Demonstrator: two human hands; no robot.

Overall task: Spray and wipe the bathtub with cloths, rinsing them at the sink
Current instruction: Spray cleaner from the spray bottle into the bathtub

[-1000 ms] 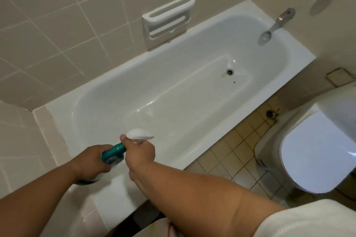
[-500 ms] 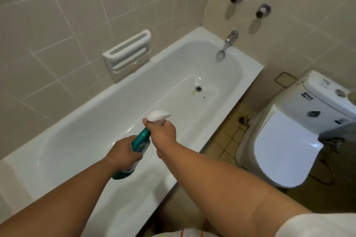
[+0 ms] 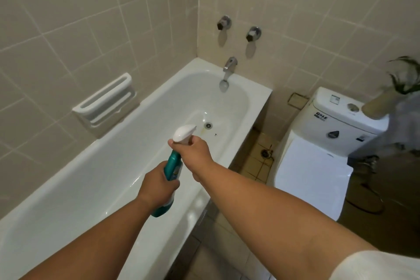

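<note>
A teal spray bottle (image 3: pixel 173 163) with a white trigger head is held over the white bathtub (image 3: pixel 252 107), its nozzle pointing toward the drain (image 3: pixel 208 125) end. My left hand (image 3: pixel 156 186) grips the bottle's body from below. My right hand (image 3: pixel 195 151) is wrapped round the neck just under the trigger head. The tub runs from the lower left to the far wall, where a chrome spout (image 3: pixel 228 73) hangs over it. No cloth is in view.
Two chrome tap valves (image 3: pixel 238 28) sit on the tiled end wall. A white soap holder (image 3: pixel 106 102) is fixed to the left wall. A white toilet (image 3: pixel 318 166) stands right of the tub, with tiled floor (image 3: pixel 259 161) between them. A blurred object (image 3: pixel 391 98) rests on the cistern.
My view has swung up and right, bringing the taps and toilet into sight. Both hands have carried the bottle further toward the drain end of the tub, keeping the same hold.
</note>
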